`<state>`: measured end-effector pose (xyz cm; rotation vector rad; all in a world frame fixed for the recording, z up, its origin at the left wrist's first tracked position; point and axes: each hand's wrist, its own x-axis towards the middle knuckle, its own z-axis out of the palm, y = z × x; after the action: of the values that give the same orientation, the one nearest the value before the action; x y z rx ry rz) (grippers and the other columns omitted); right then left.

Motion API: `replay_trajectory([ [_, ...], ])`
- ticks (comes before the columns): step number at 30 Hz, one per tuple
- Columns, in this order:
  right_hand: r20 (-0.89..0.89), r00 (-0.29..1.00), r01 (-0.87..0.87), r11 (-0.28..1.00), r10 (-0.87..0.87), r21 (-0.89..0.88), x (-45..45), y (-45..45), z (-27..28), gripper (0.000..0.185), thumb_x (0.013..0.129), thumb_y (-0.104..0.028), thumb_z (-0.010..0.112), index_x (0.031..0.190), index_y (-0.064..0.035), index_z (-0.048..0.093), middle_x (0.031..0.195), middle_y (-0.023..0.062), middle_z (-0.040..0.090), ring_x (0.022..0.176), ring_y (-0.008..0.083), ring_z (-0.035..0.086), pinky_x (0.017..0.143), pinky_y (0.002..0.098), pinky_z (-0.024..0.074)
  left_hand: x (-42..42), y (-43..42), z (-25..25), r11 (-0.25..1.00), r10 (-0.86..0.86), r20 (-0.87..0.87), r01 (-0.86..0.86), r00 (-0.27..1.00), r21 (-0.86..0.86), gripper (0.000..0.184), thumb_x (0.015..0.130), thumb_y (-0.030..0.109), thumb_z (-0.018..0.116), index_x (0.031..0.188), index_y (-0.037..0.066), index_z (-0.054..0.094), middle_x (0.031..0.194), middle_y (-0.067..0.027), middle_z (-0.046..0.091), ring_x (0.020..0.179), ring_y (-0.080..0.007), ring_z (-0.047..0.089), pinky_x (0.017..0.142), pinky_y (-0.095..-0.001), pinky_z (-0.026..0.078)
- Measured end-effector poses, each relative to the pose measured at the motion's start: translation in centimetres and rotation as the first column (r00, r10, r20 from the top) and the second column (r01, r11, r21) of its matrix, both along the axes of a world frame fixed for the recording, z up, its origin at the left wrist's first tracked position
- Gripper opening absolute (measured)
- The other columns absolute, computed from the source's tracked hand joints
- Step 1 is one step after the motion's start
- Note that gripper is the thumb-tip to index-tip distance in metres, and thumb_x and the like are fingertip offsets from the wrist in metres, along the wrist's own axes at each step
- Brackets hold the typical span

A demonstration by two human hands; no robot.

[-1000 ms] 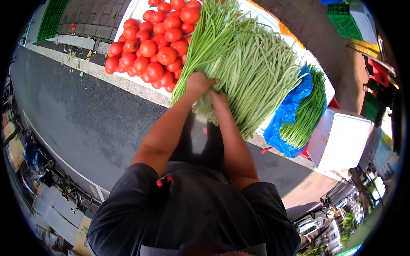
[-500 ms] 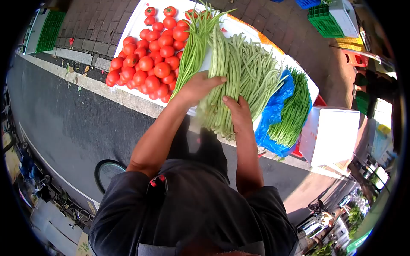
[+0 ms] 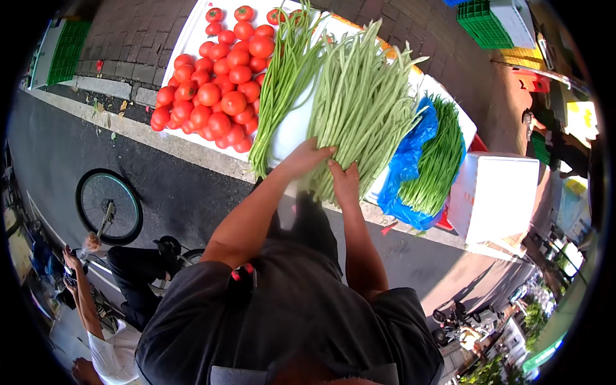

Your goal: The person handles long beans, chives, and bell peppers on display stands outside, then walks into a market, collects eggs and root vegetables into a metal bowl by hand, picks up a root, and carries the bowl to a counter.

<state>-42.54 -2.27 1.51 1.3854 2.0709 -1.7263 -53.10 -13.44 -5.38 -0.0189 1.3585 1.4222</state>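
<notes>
Both my hands are at the near end of a thick bundle of pale green long beans [image 3: 362, 96]. My left hand [image 3: 307, 158] wraps the bundle's left side, and my right hand [image 3: 345, 182] grips it from the right, the two thumbs close together. A thinner bunch of brighter green long beans [image 3: 282, 83] lies to the left, with bare white tray [image 3: 292, 131] showing between. Red tomatoes [image 3: 221, 83] are piled at the far left. On the right, thin green stalks [image 3: 437, 154] rest on a blue plastic bag [image 3: 399, 183].
A white foam box [image 3: 500, 199] stands at the right. Green crates [image 3: 484, 25] are at the top right, and another green crate [image 3: 69, 52] at the top left. On the road at the lower left, a person in a white shirt [image 3: 115, 353] rides a bicycle [image 3: 109, 206].
The pale bean bundle has shifted up and spread out, and both hands are now nearer its lower end. The cyclist has come into view at the left.
</notes>
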Motion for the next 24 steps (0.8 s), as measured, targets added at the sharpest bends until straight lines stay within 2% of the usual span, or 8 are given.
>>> replay_trajectory([
  [4, 0.202, 0.977, -0.1, 0.98, 0.064, 0.174, 0.6, -1.8, -5.7, 0.053, 0.081, -0.029, 0.072, 0.112, 0.0105, 0.055, 0.102, 0.026, 0.066, 0.096, 0.035, 0.065, 0.084, 0.0399, 0.05, 1.2, -1.1, -0.9, 0.969, -0.104, -0.056, 0.088, 0.993, -0.23, 0.068, 0.09, 0.043, 0.065, 0.127, -0.012, 0.052, 0.119, -0.0213, 0.063, 0.106, -0.0261, 0.061, 0.094, -0.0375, 0.047],
  [6, 0.242, 0.968, -0.095, 0.986, 0.06, 0.139, 1.0, -1.9, -4.9, 0.055, 0.08, -0.031, 0.072, 0.111, 0.0111, 0.055, 0.102, 0.0283, 0.065, 0.097, 0.0367, 0.065, 0.084, 0.0412, 0.0502, -0.7, -0.9, 3.0, 0.883, -0.317, -0.05, 0.275, 0.947, -0.381, 0.077, 0.087, 0.053, 0.062, 0.125, -0.013, 0.053, 0.115, -0.0252, 0.064, 0.106, -0.0307, 0.062, 0.095, -0.0377, 0.046],
  [11, 0.293, 0.926, -0.34, 0.86, 0.237, 0.381, 2.6, -1.9, -4.7, 0.059, 0.082, -0.033, 0.072, 0.121, 0.0073, 0.056, 0.112, 0.025, 0.065, 0.103, 0.0353, 0.065, 0.087, 0.0393, 0.0502, 0.2, -1.3, -2.7, 0.802, -0.49, -0.305, 0.285, 0.817, -0.525, 0.07, 0.085, 0.05, 0.061, 0.116, -0.012, 0.055, 0.105, -0.0332, 0.064, 0.103, -0.0435, 0.062, 0.091, -0.0448, 0.047],
  [14, 0.108, 0.975, -0.217, 0.935, 0.194, 0.28, 3.8, 1.2, -1.2, 0.053, 0.086, -0.027, 0.071, 0.125, 0.0056, 0.055, 0.111, 0.0184, 0.067, 0.097, 0.0257, 0.066, 0.084, 0.0333, 0.0504, 0.5, -1.1, -0.4, 0.817, -0.437, -0.363, 0.194, 0.823, -0.543, 0.067, 0.083, 0.043, 0.064, 0.116, -0.012, 0.047, 0.108, -0.0374, 0.06, 0.108, -0.0465, 0.059, 0.093, -0.0478, 0.046],
  [15, 0.002, 1.0, -0.001, 0.971, 0.0, 0.238, 4.5, 2.5, -0.6, 0.043, 0.089, -0.019, 0.068, 0.123, 0.006, 0.057, 0.101, 0.011, 0.067, 0.089, 0.0145, 0.063, 0.079, 0.0261, 0.0485, 0.9, -1.3, -0.8, 0.825, -0.425, -0.386, 0.175, 0.819, -0.537, 0.059, 0.084, 0.038, 0.066, 0.117, -0.009, 0.053, 0.117, -0.0351, 0.057, 0.108, -0.0466, 0.058, 0.094, -0.0465, 0.045],
  [16, -0.143, 0.973, 0.21, 0.948, -0.18, 0.238, 5.4, 3.9, -1.0, 0.034, 0.091, -0.018, 0.065, 0.118, 0.0022, 0.059, 0.095, 0.0126, 0.067, 0.084, 0.0229, 0.063, 0.076, 0.0322, 0.0498, 1.2, -1.6, -1.2, 0.813, -0.485, -0.524, 0.139, 0.7, -0.566, 0.061, 0.084, 0.038, 0.067, 0.121, -0.008, 0.054, 0.121, -0.031, 0.056, 0.103, -0.0417, 0.061, 0.092, -0.0442, 0.047],
  [19, -0.214, 0.937, 0.339, 0.868, -0.276, 0.363, 8.6, 10.2, -5.7, 0.03, 0.092, -0.018, 0.061, 0.113, 0.0041, 0.062, 0.09, 0.0113, 0.065, 0.08, 0.0181, 0.059, 0.074, 0.03, 0.0481, 0.6, -1.1, -1.6, 0.901, -0.217, -0.423, 0.013, 0.88, -0.434, 0.069, 0.079, 0.048, 0.067, 0.124, -0.003, 0.056, 0.118, -0.0286, 0.056, 0.107, -0.041, 0.056, 0.093, -0.0447, 0.045],
  [24, -0.149, 0.973, 0.233, 0.755, -0.179, 0.613, 7.4, 16.2, -11.1, 0.036, 0.093, -0.025, 0.06, 0.107, 0.0072, 0.063, 0.09, 0.0204, 0.065, 0.081, 0.0307, 0.062, 0.075, 0.0382, 0.0488, -1.0, 1.2, -2.9, 0.98, 0.142, -0.328, -0.179, 0.934, -0.086, 0.077, 0.088, 0.029, 0.073, 0.144, -0.003, 0.031, 0.129, -0.0157, 0.057, 0.114, -0.0203, 0.056, 0.096, -0.0323, 0.046],
])
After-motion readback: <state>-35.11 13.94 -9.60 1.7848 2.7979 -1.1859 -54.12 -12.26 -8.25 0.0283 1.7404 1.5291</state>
